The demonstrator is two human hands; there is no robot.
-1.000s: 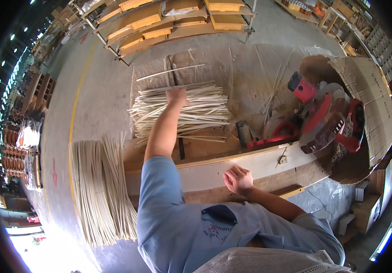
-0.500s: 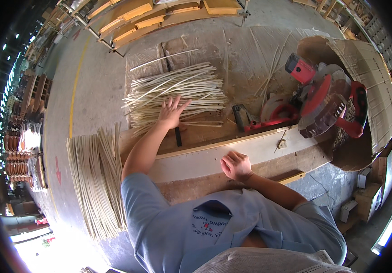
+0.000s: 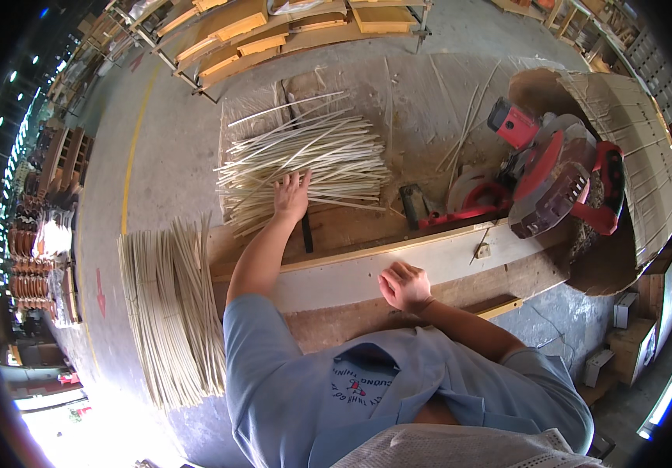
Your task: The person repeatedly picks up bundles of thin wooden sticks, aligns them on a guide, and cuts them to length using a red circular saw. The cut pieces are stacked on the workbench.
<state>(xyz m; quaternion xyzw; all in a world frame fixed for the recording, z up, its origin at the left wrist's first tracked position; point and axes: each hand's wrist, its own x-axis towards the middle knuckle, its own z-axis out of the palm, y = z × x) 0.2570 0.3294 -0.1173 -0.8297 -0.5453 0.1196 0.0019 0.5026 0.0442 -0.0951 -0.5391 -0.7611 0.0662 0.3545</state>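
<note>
A loose pile of thin pale sticks [image 3: 328,156] lies crosswise on the worktable [image 3: 351,226]. My left hand [image 3: 292,196] rests on the pile's near side, palm down, fingers extended over the sticks and holding none that I can see. Beside its wrist is a narrow black bar [image 3: 307,232], partly under the pile. My right hand [image 3: 404,285] is closed in a fist against the long white board [image 3: 328,281] along the table's near side. Nothing shows sticking out of that fist.
A red miter saw [image 3: 550,171] stands at the right, with an open cardboard box [image 3: 632,179] behind it. A small block [image 3: 483,250] sits on the white board. More long sticks [image 3: 168,312] hang in a bundle at the left. Wooden parts fill a rack [image 3: 273,47] beyond.
My left hand has drawn its spread fingers closer together and shifted slightly on the pile. My right fist keeps its place. The whole view has tilted a little.
</note>
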